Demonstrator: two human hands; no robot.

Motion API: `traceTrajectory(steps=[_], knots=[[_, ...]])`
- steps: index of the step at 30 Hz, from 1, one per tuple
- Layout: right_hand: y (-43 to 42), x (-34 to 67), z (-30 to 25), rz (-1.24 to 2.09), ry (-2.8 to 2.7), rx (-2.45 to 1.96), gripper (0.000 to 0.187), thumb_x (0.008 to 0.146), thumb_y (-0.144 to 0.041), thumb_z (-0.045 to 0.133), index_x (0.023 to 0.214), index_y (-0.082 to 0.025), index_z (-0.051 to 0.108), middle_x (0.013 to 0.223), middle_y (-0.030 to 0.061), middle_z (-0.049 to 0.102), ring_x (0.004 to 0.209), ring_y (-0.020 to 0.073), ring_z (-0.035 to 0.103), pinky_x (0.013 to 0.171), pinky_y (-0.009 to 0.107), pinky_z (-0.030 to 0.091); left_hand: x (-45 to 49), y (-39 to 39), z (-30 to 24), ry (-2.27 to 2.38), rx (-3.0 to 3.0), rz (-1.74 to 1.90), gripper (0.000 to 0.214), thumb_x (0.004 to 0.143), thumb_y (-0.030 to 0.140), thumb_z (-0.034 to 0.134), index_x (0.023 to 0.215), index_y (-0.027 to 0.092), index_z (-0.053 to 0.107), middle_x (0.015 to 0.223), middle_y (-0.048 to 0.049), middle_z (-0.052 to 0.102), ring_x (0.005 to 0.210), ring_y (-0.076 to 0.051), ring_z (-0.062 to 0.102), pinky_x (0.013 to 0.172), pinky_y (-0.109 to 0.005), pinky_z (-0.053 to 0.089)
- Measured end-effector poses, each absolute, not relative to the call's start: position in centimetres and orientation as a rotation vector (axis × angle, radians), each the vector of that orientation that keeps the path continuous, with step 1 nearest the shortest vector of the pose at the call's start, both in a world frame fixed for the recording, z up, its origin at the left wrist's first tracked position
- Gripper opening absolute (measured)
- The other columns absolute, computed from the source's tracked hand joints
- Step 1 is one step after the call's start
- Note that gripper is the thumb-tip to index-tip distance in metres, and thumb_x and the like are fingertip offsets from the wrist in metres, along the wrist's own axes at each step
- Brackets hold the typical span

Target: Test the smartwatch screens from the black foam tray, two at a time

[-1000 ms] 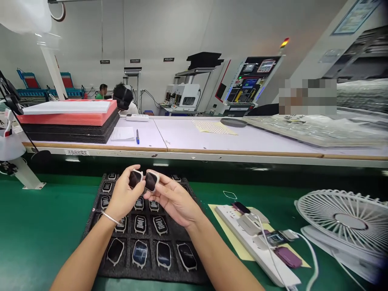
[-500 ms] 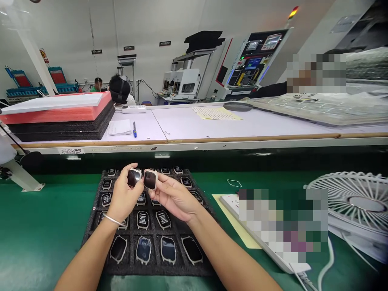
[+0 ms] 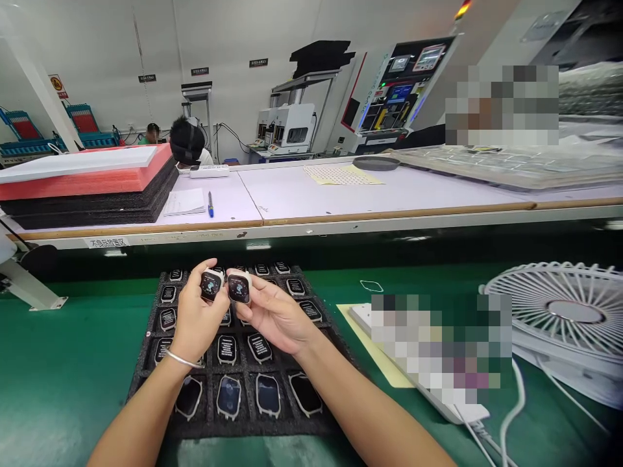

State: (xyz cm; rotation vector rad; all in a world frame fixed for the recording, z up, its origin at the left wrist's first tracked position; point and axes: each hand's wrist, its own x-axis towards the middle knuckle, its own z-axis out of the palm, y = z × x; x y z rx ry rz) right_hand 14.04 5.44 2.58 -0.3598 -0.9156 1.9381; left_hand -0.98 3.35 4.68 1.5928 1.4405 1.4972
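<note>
My left hand (image 3: 197,318) is closed around a strapless smartwatch (image 3: 211,285), thumb and fingers at its edges. Close beside it, my right hand (image 3: 280,312) grips a second smartwatch (image 3: 239,287) by its right side. Both screens face me and are lit with a small bluish graphic. Below my hands lies a black foam tray (image 3: 210,415) whose compartments hold several more watch bodies. White text shows on many of those screens. A front-row watch (image 3: 268,395) is dark, as are its neighbours. My hands and forearms hide part of the tray.
A white fan (image 3: 569,311) and a white power strip (image 3: 428,383) with cables stand at right on the green bench. Behind, a raised shelf (image 3: 302,201) carries stacked foam sheets (image 3: 87,181), paper and a pen (image 3: 211,204). People sit farther back.
Both held watch screens have gone from dark to lit with a graphic. My hands keep their grip, and the whole view has shifted slightly.
</note>
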Motion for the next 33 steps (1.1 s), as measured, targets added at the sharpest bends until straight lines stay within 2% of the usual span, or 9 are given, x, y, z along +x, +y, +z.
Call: traceTrajectory(steps=[10,16,33], knots=[[5.51,14.05,2.66,1.95,-0.918,-0.314,0.042,0.074,-0.033,0.084,0.112,-0.019,0.074,0.091,0.0027,0.065,0.063,0.0085,0.049,0.063,0.026,0.04,-1.0,3.56,4.69,1.379,1.503,1.491,0.047,0.075,0.03,0.065,0.119,0.015,0.059,0.079,0.001,0.06,0.067,-0.012,0.053,0.065,-0.025,0.046],[5.46,14.09,2.64,1.952,-0.91,-0.304,0.041,0.074,-0.032,0.084,0.111,-0.018,0.074,0.09,0.0022,0.065,0.062,0.0086,0.051,0.063,0.026,0.04,-1.08,3.44,4.94,1.398,1.518,1.478,0.046,0.074,0.029,0.065,0.117,0.015,0.061,0.077,0.002,0.059,0.064,-0.011,0.051,0.062,-0.024,0.044],[5.4,14.13,2.91,1.931,-0.889,-0.334,0.042,0.073,-0.032,0.083,0.112,-0.019,0.073,0.099,0.0048,0.066,0.064,0.009,0.047,0.062,0.027,0.04,-0.86,3.3,5.26,1.344,1.427,1.482,0.049,0.071,0.03,0.065,0.118,0.015,0.06,0.073,0.0032,0.056,0.061,-0.01,0.048,0.058,-0.022,0.042]])
